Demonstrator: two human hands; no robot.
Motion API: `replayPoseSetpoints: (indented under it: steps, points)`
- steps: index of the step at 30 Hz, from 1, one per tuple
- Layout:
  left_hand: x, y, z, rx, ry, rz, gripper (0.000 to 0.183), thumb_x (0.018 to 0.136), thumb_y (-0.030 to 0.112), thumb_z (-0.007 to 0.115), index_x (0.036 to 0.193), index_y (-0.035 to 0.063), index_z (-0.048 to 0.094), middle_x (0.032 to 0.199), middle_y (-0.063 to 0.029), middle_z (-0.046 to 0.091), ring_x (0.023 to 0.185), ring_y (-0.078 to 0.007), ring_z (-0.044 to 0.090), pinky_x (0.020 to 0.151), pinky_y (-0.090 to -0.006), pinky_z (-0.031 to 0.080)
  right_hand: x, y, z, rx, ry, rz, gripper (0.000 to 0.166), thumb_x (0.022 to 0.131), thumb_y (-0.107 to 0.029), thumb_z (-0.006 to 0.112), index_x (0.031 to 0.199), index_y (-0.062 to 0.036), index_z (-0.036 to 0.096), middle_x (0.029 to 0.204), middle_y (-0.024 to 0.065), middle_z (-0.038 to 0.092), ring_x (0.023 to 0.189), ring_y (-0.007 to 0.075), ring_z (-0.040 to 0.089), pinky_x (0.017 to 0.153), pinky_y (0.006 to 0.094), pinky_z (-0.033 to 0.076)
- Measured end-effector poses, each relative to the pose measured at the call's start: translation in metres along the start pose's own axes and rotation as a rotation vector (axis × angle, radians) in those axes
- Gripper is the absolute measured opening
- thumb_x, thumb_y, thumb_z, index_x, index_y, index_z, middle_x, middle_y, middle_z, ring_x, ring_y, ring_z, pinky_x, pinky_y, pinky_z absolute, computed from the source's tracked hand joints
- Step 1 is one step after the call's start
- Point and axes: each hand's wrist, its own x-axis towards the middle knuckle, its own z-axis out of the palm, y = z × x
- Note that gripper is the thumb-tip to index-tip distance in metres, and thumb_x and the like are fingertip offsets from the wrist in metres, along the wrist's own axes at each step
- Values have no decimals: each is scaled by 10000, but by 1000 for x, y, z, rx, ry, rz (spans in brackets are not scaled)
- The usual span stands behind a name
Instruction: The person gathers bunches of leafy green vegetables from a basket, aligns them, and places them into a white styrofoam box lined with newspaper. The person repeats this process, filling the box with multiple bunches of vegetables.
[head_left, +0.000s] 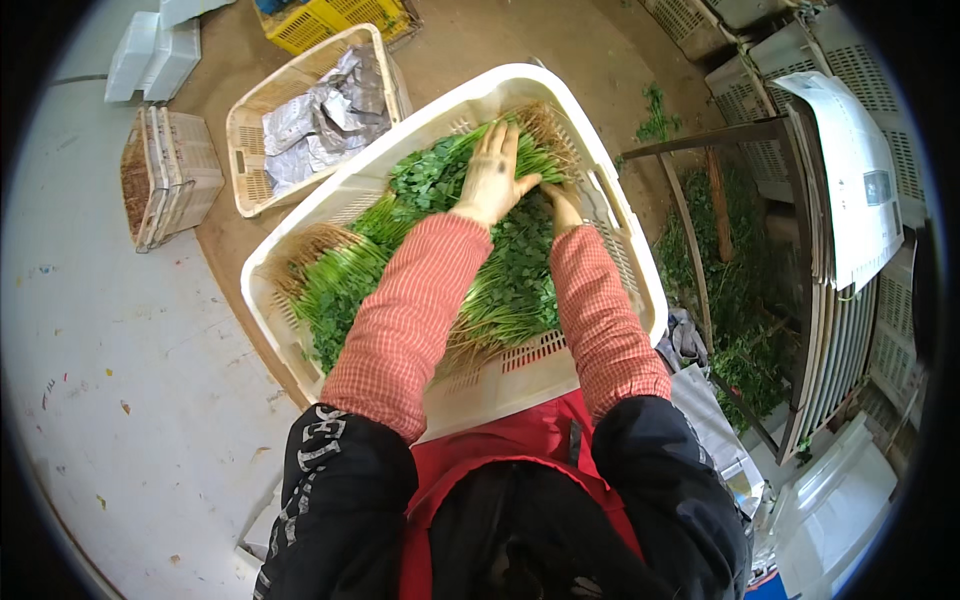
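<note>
Before me is a large cream plastic crate (465, 420) with slotted walls. Bunches of leafy green herbs that look like coriander (517, 255) lie in it, with pale roots (319, 244) turned towards the walls. My left hand (491, 176) rests flat on the stems of a bunch at the far end, thumb spread from the fingers. Close beside it, my right hand (564, 206) reaches in along the right wall near the same bunch's roots. Its fingertips are hidden by the bunch, so its grip is unclear.
Beyond stand another cream crate (244, 139) holding crumpled grey sheeting (326, 112) and a yellow crate (322, 26). Stacked crates (176, 169) stand left. At right, a metal frame (799, 225) holds upright panels under a white sheet (855, 180); loose greens (720, 300) lie beneath it.
</note>
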Motion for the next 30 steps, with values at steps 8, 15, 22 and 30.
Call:
replayPoseSetpoints:
  steps: [8,15,22,30]
  points:
    - [55,3,47,68,-167,-103,1139,667,549,730,1413,-78,139,1455,-275,220,1370,-374,207,1116,-498,176,35,15,39,-598,118,-130,517,893,-248,538,1299,47,415,1146,266,576,1042,348,577,890,379,465]
    - [80,7,73,166,-58,-323,868,724,320,705,1329,-120,266,1338,-292,369,1282,-348,341,1108,-405,219,1,-2,63,-97,-24,-195,435,953,-174,444,1345,7,394,1363,158,442,1233,257,440,1021,313,356]
    - [78,-3,132,-156,426,-508,462,812,296,613,1126,-34,538,1119,-208,562,1038,-279,535,938,-386,398,10,-2,26,622,82,27,417,843,122,437,1253,48,467,1269,167,513,1151,258,509,1023,343,379]
    - [91,7,85,84,19,-325,188,752,157,616,803,-20,652,813,-195,640,817,-315,617,787,-388,464,24,16,25,229,52,-149,346,870,52,489,1217,52,496,1204,174,549,1117,250,531,973,335,408]
